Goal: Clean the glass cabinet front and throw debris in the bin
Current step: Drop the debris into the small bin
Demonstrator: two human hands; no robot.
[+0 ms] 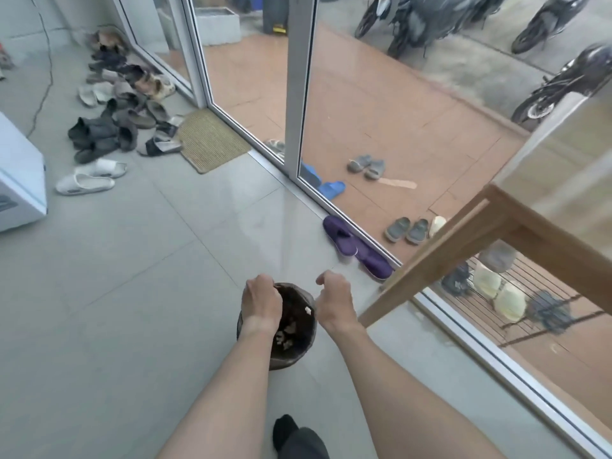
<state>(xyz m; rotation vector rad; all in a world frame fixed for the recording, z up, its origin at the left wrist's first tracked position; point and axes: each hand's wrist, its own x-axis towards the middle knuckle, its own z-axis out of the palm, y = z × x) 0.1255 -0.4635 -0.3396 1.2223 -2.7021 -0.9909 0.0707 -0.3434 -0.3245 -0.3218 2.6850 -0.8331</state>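
Grey floor tiles (132, 276) lie under the small dark bin (293, 329), which stands beside the glass door (414, 120), and my left hand (261, 303) and my right hand (334, 299) are each curled on its rim, with scraps (286, 334) inside.
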